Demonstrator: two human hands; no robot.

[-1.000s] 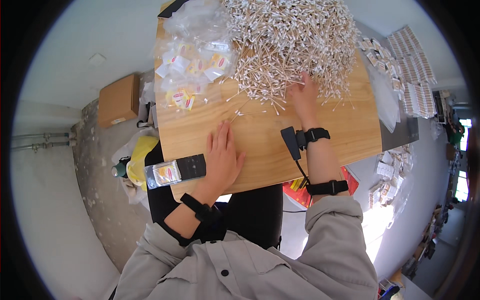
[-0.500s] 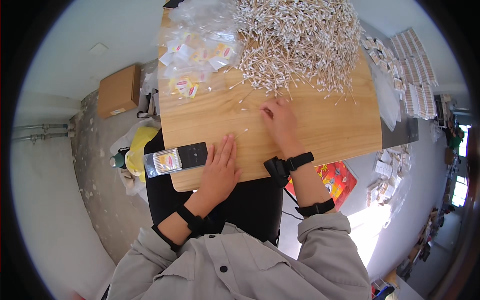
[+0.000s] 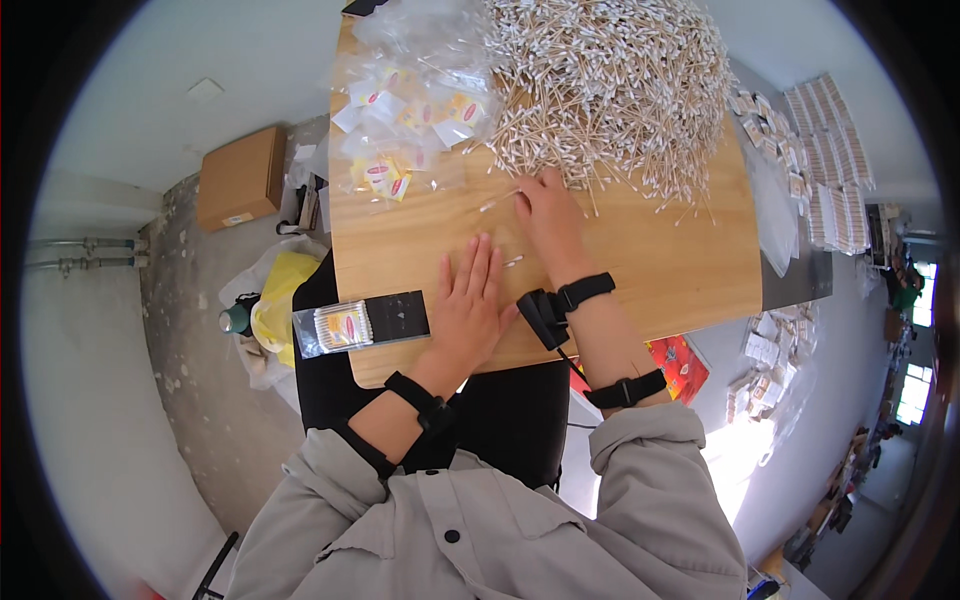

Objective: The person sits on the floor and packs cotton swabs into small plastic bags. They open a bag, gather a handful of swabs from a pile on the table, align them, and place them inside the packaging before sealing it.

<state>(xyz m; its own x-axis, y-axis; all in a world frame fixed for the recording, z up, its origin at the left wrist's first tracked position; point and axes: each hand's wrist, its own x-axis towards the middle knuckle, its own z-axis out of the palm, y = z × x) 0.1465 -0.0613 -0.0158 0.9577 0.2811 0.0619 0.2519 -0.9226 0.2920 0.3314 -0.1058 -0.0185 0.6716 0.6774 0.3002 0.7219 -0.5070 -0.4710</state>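
My left hand lies flat on the wooden table near its front edge, fingers stretched out. Just right of its fingertips is a loose cotton swab. My right hand is at the front edge of a big heap of cotton swabs, its fingers bent and closed. One swab sticks out leftward from those fingertips; the grip itself is partly hidden. Left of my left hand, a clear packet of swabs with a yellow label lies on a black strip, overhanging the table's edge.
Clear plastic bags with yellow-and-white cards lie at the table's far left. A cardboard box and a yellow bag are on the floor at left. Stacked swab packs stand at right, and more packs lie below them.
My right hand has moved slightly up to the heap, and the swab by its fingers has turned. My left hand has slid right and up the table; the loose swab beside it has shifted right.
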